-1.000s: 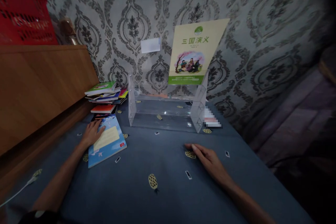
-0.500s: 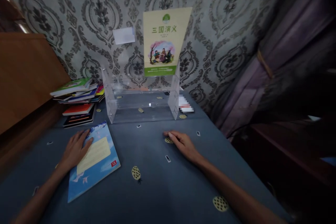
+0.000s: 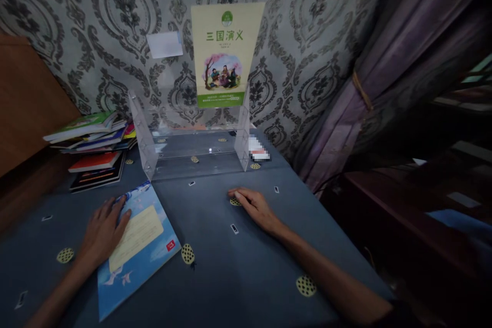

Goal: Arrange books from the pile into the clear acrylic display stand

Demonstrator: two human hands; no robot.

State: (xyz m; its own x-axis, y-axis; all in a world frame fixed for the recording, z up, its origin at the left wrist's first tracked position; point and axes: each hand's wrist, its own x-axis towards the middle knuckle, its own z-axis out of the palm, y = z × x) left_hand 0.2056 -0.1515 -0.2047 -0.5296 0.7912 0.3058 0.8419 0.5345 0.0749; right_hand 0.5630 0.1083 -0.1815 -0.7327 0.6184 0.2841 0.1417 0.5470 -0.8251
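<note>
Flat on the blue patterned cloth [image 3: 238, 266], toward the left: a thin blue book [image 3: 134, 248], cover up, pale yellow panel in the middle, white birds near the lower corner, a small red mark at the right edge. Lies turned, top corner angled toward the clear acrylic rack [image 3: 192, 148].

Only one view, from the head. One blue book on the cloth. One green-and-cream book [image 3: 226, 54] standing upright in the rack, with Chinese title and a picture of seated figures. One loose stack of books [image 3: 92, 146] at the left, just beside the rack; exact number in it cannot be told. Two hands, both the person's own.

Left hand [image 3: 102, 230] spread flat, fingers apart, resting on the upper left part of the blue book; palm over the cover's left edge, fingertips toward the top corner. Gripping nothing, only pressing down. Rest of the book reaches out right of and below the hand.

Right hand [image 3: 253, 207] palm down on the bare cloth, fingers together and extended leftward, holding nothing. Well apart from the blue book, near the front of the rack.
</note>
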